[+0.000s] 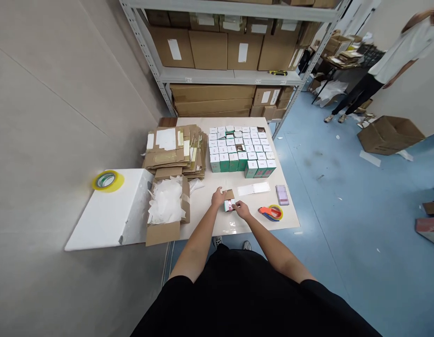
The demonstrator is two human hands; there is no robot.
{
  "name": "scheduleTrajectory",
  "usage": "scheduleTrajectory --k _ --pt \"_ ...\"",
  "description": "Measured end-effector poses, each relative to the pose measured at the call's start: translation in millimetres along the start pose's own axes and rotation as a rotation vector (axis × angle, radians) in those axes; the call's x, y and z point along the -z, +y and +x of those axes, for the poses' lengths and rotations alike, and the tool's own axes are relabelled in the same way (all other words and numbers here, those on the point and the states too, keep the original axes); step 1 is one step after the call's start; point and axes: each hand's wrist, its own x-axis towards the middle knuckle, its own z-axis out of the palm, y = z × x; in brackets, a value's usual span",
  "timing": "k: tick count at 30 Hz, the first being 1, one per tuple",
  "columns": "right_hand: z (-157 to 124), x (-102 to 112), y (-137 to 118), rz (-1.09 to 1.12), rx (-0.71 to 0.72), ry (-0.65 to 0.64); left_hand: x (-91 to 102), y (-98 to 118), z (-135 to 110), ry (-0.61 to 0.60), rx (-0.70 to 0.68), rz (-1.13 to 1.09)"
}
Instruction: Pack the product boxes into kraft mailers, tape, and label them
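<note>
Hands (218,197) @ sm. box (228,205)

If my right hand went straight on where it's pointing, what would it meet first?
Likely the small box, just ahead of your right hand; whether they touch is hard to tell.

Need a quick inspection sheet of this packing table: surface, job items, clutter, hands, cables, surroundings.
Surface: pale table, rows of white-and-green boxes toward the far side.
Job's things: small box near the front edge, brown part on its far side.
Clutter: flattened cardboard stacked left; carton of white filler; white strip, purple stack and orange tool on the right.
Hands: left hand and right hand on either side of the small box; grip too small to judge.
Cables: nothing seen.
Surroundings: metal shelf with cartons behind; person standing off right; scraps on blue floor.
</note>
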Motion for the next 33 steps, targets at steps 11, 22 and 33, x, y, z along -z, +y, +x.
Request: scheduleTrajectory --k 11,22,33 --pt "2 -8 -14 -0.166 0.002 0.071 -17.6 -2 0 0.154 0.057 0.088" --pt "5 4 -28 -0.196 -0.007 0.009 -1.8 -14 -11 -0.076 -0.187 0.039" --pt "13 15 -14 0.240 -0.034 -0.122 13.0 -33 -10 -0.153 -0.154 -0.375"
